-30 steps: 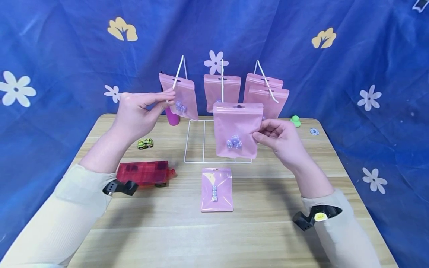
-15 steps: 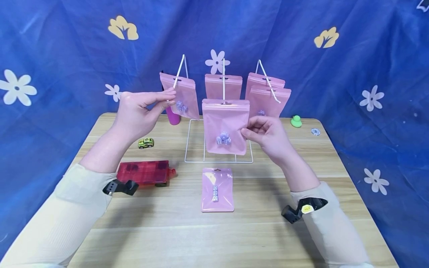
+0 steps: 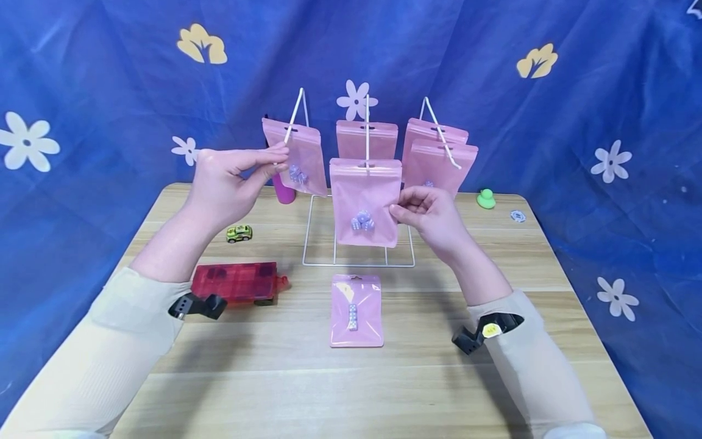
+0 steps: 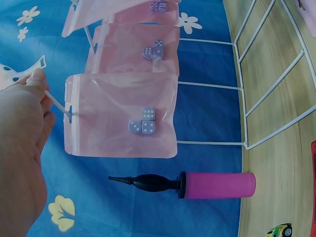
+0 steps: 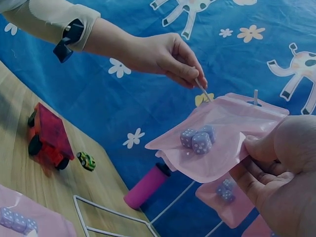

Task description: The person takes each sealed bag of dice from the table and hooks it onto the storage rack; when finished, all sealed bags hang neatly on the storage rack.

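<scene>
My right hand (image 3: 430,219) pinches the right edge of a pink zip bag (image 3: 356,195) with several pale purple dice inside. In the right wrist view the tip of the rack's middle hook (image 5: 256,97) pokes out at this bag's hang hole. My left hand (image 3: 230,183) pinches the end of the rack's left hook (image 4: 58,102) between thumb and fingers. On that hook hangs another pink bag (image 4: 108,98) with dice. Further bags hang behind: one on the middle hook (image 3: 351,137) and two on the right hook (image 3: 444,164).
A pink bag with dice (image 3: 370,317) lies on the table (image 3: 329,390). The white wire rack's base (image 3: 318,264) stands behind it. To the left are a red toy trailer (image 3: 236,283), a small toy car (image 3: 239,233) and a magenta pump (image 4: 217,185). A green duck (image 3: 485,199) and chip (image 3: 518,216) sit back right.
My right hand has carried its bag leftward and slightly away, up to the middle hook's end. The left hand stays at the left hook.
</scene>
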`<action>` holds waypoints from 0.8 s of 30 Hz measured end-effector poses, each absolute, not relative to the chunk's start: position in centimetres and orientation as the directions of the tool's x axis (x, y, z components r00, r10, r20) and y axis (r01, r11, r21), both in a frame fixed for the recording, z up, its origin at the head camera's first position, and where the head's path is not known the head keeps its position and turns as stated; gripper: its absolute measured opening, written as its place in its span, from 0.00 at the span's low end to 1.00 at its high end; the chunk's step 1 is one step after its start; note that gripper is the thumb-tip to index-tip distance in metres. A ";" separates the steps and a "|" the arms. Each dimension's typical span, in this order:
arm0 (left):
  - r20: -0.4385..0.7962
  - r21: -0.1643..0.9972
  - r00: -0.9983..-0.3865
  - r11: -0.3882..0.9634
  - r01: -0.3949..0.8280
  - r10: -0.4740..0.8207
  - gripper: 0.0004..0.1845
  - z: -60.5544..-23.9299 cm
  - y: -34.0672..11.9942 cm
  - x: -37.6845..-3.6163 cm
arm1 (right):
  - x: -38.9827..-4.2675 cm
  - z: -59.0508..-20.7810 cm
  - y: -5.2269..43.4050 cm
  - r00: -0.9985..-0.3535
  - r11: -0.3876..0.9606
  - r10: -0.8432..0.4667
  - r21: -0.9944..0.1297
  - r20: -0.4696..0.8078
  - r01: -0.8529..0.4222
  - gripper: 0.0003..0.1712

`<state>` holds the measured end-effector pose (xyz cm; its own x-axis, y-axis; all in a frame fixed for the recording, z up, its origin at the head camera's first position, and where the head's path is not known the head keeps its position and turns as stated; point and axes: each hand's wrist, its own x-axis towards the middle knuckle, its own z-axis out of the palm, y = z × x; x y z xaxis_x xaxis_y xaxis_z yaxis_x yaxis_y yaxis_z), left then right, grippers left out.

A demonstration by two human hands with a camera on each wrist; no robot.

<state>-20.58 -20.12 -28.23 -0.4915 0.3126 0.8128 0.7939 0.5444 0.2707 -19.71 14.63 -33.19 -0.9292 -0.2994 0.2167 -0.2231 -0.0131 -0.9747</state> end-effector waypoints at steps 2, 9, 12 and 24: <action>0.812 0.267 -0.491 0.548 0.793 0.316 0.11 -28.2 -20.1 -20.6 | -20.1 -33.3 14.5 -0.930 -0.015 -0.297 -0.975 0.217 -0.223 0.07; 0.818 0.289 -0.493 0.530 0.797 0.295 0.12 -28.3 -20.0 -20.6 | -21.5 -33.7 14.2 -0.945 -0.017 -0.264 -0.980 0.194 -0.197 0.07; 0.817 0.293 -0.496 0.529 0.796 0.294 0.12 -28.3 -20.0 -20.6 | -22.0 -33.7 13.9 -0.949 -0.009 -0.247 -0.980 0.196 -0.200 0.07; 0.818 0.299 -0.498 0.526 0.796 0.288 0.12 -28.3 -20.1 -20.6 | -23.8 -33.8 13.4 -0.961 -0.002 -0.186 -0.978 0.203 -0.206 0.06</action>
